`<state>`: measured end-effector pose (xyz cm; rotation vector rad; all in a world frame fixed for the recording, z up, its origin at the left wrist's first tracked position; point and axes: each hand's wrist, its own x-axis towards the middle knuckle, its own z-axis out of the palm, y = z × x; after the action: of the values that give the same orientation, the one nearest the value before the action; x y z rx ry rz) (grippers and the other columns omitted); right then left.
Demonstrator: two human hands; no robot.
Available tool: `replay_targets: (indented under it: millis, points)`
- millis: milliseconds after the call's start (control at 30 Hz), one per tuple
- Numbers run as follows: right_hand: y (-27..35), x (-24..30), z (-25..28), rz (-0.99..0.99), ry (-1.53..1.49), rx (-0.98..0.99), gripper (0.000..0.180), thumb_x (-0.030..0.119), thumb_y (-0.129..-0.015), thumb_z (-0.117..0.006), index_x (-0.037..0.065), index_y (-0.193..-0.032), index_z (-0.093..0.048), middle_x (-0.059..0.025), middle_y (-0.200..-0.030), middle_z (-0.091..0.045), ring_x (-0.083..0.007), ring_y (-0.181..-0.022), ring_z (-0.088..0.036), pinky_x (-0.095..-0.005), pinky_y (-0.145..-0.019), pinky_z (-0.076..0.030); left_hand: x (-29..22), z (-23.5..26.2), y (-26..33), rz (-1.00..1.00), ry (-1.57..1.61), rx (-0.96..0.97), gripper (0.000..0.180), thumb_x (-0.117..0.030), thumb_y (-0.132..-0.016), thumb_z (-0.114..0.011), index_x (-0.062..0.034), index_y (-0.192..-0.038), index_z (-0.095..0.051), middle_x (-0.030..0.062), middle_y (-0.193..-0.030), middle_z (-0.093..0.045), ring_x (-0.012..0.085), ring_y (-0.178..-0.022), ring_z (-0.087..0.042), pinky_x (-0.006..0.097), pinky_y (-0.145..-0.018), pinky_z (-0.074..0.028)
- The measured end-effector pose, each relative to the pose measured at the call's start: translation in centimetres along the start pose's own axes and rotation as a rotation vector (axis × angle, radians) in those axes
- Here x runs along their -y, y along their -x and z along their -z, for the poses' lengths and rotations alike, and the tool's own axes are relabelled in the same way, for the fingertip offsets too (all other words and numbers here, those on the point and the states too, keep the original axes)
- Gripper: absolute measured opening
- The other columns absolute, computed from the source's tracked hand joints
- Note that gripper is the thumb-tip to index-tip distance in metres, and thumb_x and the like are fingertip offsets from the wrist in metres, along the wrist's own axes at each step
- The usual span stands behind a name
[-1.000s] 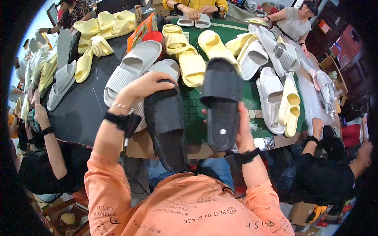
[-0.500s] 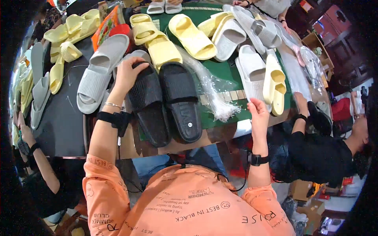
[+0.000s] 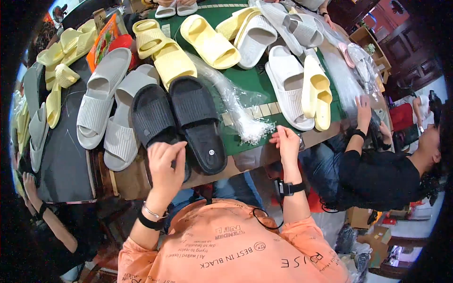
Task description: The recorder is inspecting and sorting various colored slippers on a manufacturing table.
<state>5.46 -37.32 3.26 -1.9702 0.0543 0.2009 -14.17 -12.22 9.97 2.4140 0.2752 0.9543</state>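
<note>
A pair of black slide sandals lies at the near table edge: a left black slide (image 3: 153,113) and a right black slide (image 3: 196,118). My left hand (image 3: 165,165) is over the heel end of the left one, hiding part of it. Its fingers are bent, the thumb apart from them, with nothing visible between. To the right, my right hand (image 3: 287,143) is beside the loose ends of a bundle of thin clear plastic strands (image 3: 250,125). Its thumb and fingers are pinched together; whatever they may hold is too small to make out.
Grey slides (image 3: 101,94) lie left of the black pair, with yellow slides (image 3: 174,61) behind. A white slide (image 3: 289,89) and a yellow pair (image 3: 316,92) stand at right. An orange packet (image 3: 101,45) is back left. Another person (image 3: 377,177) works at right.
My left hand has come off the toe of the left black slide and back toward me, to its heel. My right hand has moved left, away from the white slide toward the strands.
</note>
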Motion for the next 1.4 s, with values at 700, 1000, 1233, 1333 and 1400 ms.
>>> replay_targets:
  millis: [700, 1000, 1233, 1333, 1400]
  points:
    - [12.9, 15.8, -4.1, 0.724, 0.052, 0.627, 0.009, 0.001, -0.084, -0.052, 0.001, -0.092, -0.051, -0.0158, -0.077, -0.054, -0.0282, -0.069, -0.058, -0.0332, -0.060, -0.045, -2.8, 3.1, 0.4, 0.030, 0.402, 0.086, 0.017, -0.006, -0.078, -0.055, 0.0000, -0.094, -0.056, 0.0088, -0.073, -0.056, 0.0246, -0.070, -0.052, 0.033, -0.070, -0.041]
    - [12.5, 13.3, -8.4, 0.595, 0.070, 0.828, 0.011, 0.009, -0.085, -0.052, 0.000, -0.092, -0.052, -0.0166, -0.071, -0.056, -0.0296, -0.068, -0.060, -0.0340, -0.058, -0.045, -1.6, 2.7, 1.0, 0.205, 0.353, 0.072, 0.004, -0.001, -0.077, -0.058, -0.0007, -0.080, -0.055, 0.0116, -0.071, -0.056, 0.0253, -0.064, -0.056, 0.030, -0.058, -0.044]
    - [11.4, 9.3, -12.0, -0.466, -0.391, 1.160, 0.016, 0.014, -0.089, -0.044, 0.002, -0.089, -0.055, 0.0066, -0.054, -0.032, -0.0054, -0.043, -0.025, -0.0211, -0.041, -0.021, 6.8, 2.9, -6.6, 0.152, 0.061, -0.095, 0.013, -0.009, -0.086, -0.047, 0.0009, -0.088, -0.055, 0.0132, -0.085, -0.059, 0.0261, -0.082, -0.056, 0.032, -0.074, -0.043]
    - [11.3, 10.1, -16.1, -0.663, -0.587, 1.096, 0.015, 0.011, -0.088, -0.043, 0.001, -0.095, -0.051, 0.0057, -0.056, -0.030, -0.0058, -0.045, -0.025, -0.0209, -0.042, -0.021, 11.1, 1.8, -9.1, 0.322, 0.127, -0.012, 0.017, -0.010, -0.087, -0.045, 0.0013, -0.093, -0.056, 0.0153, -0.082, -0.062, 0.0240, -0.077, -0.060, 0.031, -0.071, -0.046]
    - [10.5, 9.7, -19.0, -0.611, -0.789, 1.028, 0.010, 0.010, -0.088, -0.042, 0.002, -0.087, -0.047, 0.0031, -0.060, -0.033, -0.0077, -0.046, -0.028, -0.0223, -0.042, -0.026, 11.2, 1.4, -10.3, 0.347, 0.023, 0.162, 0.019, -0.011, -0.086, -0.043, 0.0015, -0.092, -0.057, 0.0181, -0.078, -0.062, 0.0262, -0.074, -0.062, 0.033, -0.069, -0.047]
